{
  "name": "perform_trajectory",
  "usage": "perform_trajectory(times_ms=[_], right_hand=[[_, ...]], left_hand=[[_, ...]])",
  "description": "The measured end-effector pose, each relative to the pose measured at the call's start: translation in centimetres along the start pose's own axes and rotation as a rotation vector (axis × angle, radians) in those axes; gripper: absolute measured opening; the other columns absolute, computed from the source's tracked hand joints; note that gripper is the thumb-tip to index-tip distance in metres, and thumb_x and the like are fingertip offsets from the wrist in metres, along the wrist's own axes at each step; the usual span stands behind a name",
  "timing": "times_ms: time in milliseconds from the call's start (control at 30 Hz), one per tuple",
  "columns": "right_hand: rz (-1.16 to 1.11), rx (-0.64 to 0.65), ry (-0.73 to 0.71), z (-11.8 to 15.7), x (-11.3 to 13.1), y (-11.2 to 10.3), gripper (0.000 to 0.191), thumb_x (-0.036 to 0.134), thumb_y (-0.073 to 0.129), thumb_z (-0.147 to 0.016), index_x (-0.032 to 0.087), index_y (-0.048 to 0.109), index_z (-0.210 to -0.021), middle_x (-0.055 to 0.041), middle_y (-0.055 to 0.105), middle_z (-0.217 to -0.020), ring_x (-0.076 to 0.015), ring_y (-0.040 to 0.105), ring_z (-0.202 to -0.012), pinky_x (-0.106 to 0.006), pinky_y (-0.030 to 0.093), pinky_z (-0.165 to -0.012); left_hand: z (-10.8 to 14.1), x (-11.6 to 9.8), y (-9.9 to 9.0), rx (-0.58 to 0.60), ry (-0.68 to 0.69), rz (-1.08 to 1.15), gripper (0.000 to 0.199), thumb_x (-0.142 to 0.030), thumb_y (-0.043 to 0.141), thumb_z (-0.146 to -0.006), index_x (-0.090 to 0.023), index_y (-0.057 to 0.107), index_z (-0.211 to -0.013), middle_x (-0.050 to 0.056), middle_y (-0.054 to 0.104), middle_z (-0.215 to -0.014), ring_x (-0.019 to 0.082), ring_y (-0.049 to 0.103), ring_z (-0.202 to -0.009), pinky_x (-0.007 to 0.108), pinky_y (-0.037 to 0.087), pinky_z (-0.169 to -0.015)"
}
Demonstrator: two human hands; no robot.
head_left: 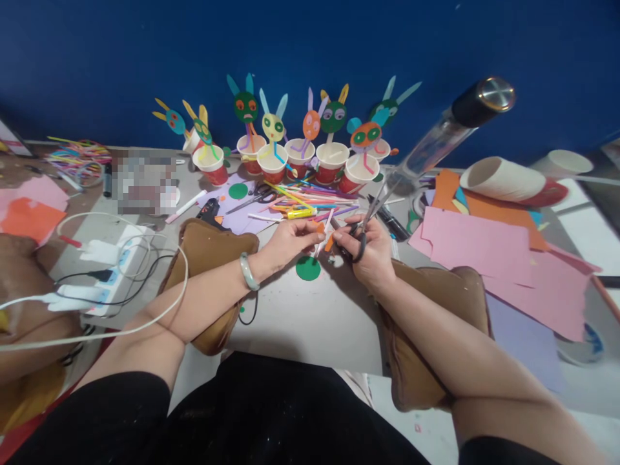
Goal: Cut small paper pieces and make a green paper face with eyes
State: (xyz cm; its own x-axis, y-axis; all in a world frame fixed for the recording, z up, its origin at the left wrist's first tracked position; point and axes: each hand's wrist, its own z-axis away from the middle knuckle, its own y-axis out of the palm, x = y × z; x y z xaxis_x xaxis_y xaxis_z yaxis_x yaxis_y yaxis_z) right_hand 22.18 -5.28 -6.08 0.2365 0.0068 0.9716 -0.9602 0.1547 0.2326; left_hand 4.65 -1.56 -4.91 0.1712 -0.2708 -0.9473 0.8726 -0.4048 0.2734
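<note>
Just apart near a green disc (309, 268), the left hand (289, 245) pinched a partly hidden orange scrap (320, 228) and the right hand (374, 254) gripped scissors (362, 244), while markings on the cups (362, 169) were illegible.

Cups (332, 165) in row at back of table (310, 323), wall (310, 39) behind, paper puppets (246, 106) in cups. Straws (314, 193) before cups, behind left hand (288, 247). Scissors (358, 228) in right hand (374, 255). Paper disc (308, 268) on table, near side of left hand. Left cushion (213, 245), right cushion (450, 294) under forearms (208, 297). Power strip (121, 268) left. Paper sheets (477, 248) right.
</note>
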Motion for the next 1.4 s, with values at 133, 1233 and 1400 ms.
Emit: perform_trajectory(times_ms=[133, 1233, 1400], right_hand=[[0.011, 0.011, -0.006, 0.02, -0.1, 0.04, 0.058, 0.042, 0.097, -0.061, 0.027, 0.056, -0.098, 0.0067, 0.071, -0.072, -0.0131, 0.064, -0.051, -0.027, 0.055, -0.05], [0.055, 0.044, -0.009, 0.06, -0.2, 0.08, 0.051, 0.036, 0.095, -0.063, 0.026, 0.059, -0.097, 0.0062, 0.071, -0.07, -0.0136, 0.065, -0.052, -0.027, 0.055, -0.052], [0.116, -0.031, -0.049, -0.57, -0.37, -0.31, 0.052, 0.036, 0.096, -0.06, 0.026, 0.059, -0.096, 0.0063, 0.072, -0.07, -0.0146, 0.065, -0.048, -0.028, 0.054, -0.049]], left_hand=[[0.23, 0.12, -0.07, 0.1, -0.066, -0.023, 0.04, -0.045, 0.091, -0.068, -0.012, 0.068, -0.073, -0.001, 0.064, -0.064, 0.007, 0.055, -0.056, 0.024, 0.045, -0.059], [0.1, 0.37, -0.24, 0.073, -0.078, -0.08, 0.033, -0.035, 0.088, -0.072, -0.011, 0.066, -0.069, -0.001, 0.061, -0.06, 0.006, 0.053, -0.052, 0.02, 0.041, -0.052], [0.22, 0.02, 0.06, -0.091, 0.103, -0.078, 0.027, -0.031, 0.081, -0.08, -0.014, 0.065, -0.067, -0.002, 0.06, -0.058, 0.006, 0.051, -0.052, 0.02, 0.04, -0.053]])
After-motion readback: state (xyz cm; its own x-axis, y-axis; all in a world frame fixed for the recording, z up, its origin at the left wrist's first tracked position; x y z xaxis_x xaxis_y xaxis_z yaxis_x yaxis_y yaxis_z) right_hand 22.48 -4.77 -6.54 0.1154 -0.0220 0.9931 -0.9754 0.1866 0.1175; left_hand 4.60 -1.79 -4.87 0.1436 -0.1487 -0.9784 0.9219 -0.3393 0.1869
